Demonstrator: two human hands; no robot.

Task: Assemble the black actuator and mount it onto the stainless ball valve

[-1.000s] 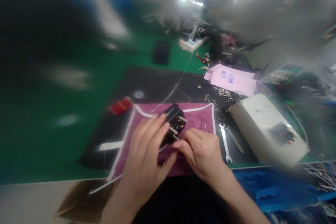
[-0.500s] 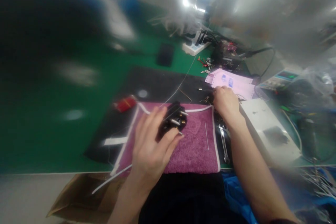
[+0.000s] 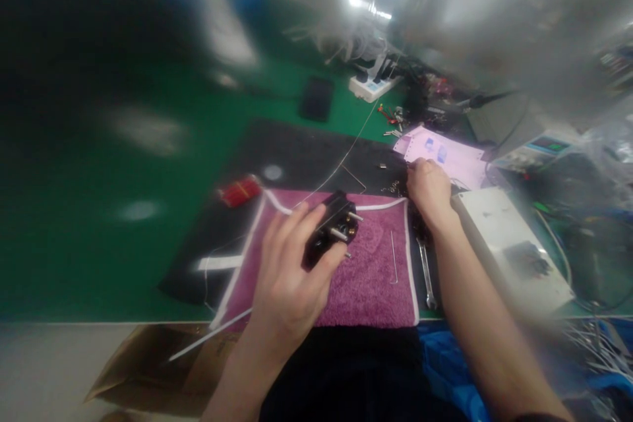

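- Frankly, the fingertips of my right hand were hidden beyond its knuckles; I could not tell whether they had closed on anything; the hand was low over the black mat, just beside the pink papers.
- My left hand gripped the black part, fingers on one side and thumb on the other, covering much of its near side; the part was above the purple cloth, and I could not tell whether it touched it.
- A pale rod ran out from behind my left wrist and past the table edge; the far background was blurred.
- To the right of the part stretched open cloth, with a thin bent wire lying near its right border; just past that border lay a metal wrench, beside my right forearm.
- The cloth looked plush, with white edging; bare metal pins jutted from the dark, blocky part; the white box was smooth and flat-topped.
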